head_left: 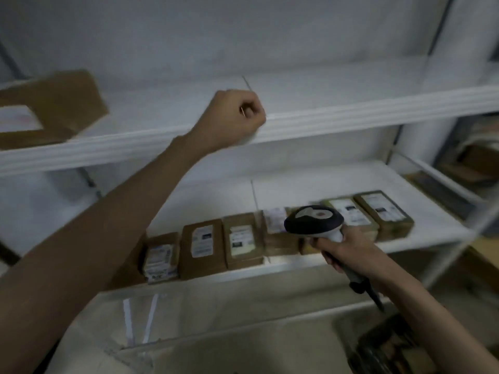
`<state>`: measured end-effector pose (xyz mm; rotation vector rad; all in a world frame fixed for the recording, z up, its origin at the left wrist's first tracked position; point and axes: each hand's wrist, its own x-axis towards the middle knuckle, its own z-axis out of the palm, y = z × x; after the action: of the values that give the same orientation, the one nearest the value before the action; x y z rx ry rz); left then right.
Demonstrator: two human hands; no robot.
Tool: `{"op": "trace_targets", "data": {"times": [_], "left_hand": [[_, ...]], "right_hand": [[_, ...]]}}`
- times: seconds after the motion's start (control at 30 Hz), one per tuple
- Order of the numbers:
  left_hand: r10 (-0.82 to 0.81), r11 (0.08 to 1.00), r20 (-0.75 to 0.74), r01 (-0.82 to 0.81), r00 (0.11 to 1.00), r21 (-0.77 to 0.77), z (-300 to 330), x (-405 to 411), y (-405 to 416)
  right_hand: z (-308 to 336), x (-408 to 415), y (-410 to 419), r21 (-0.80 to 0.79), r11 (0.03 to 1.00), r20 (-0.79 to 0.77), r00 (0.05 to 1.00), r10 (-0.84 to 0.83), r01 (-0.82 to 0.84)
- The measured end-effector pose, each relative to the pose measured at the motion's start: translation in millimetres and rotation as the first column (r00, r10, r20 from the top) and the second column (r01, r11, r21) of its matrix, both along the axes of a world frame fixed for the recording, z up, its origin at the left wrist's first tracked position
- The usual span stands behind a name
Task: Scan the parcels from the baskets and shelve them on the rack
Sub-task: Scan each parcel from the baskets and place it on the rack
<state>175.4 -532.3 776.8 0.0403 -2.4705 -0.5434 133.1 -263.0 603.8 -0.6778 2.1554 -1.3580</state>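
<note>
Head view, blurred by motion, looks at a white rack (351, 109) with two shelves in sight. The left hand (232, 117) is raised to the front lip of the upper shelf, its fingers curled into a fist; nothing can be seen inside it, though the blur and the turned knuckles hide the palm. The right hand (348, 252) grips a scanner (314, 221) by its handle, head pointed toward the lower shelf.

One parcel (51, 109) lies on the upper shelf, well to the left of the fist and apart from it. A row of parcels (270, 233), labels up, lies side by side along the front of the lower shelf, the scanner head overlapping the middle of the row in the picture. A dark basket (388, 349) shows at the bottom right edge; its contents are too dim to make out.

As a judgement, the shelving step looks just finished for one parcel, since the left hand carries nothing and is close to the shelf. The next move would call for turning down to the basket, taking a fresh parcel with the free left hand, turning its label toward the scanner, and then finding it a bare spot on the upper shelf, which has most of its width free.
</note>
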Motion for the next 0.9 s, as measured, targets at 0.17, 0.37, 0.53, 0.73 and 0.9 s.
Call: {"op": "trace_targets", "data": {"times": [0.17, 0.37, 0.53, 0.73, 0.9], "left_hand": [[-0.327, 0.936, -0.070, 0.333, 0.943, 0.111, -56, -53, 126], [-0.460, 0.880, 0.205, 0.414, 0.864, 0.232, -130, -125, 232], [-0.474, 0.876, 0.446, 0.358, 0.759, 0.323, -223, -175, 322], [-0.469, 0.881, 0.611, 0.284, 0.638, 0.379, -326, -199, 408], [-0.441, 0.896, 0.723, 0.215, 0.531, 0.389, -409, -208, 451]], "right_hand": [[-43, -19, 117, 0.118, 0.975, 0.059, 0.978, -0.199, 0.191], [-88, -36, 239, 0.206, 0.913, 0.140, 0.913, -0.383, 0.351], [-135, -47, 337, 0.288, 0.836, 0.207, 0.822, -0.530, 0.466], [-192, -60, 415, 0.356, 0.780, 0.276, 0.739, -0.614, 0.515], [-245, -67, 458, 0.427, 0.743, 0.341, 0.669, -0.660, 0.516]]}}
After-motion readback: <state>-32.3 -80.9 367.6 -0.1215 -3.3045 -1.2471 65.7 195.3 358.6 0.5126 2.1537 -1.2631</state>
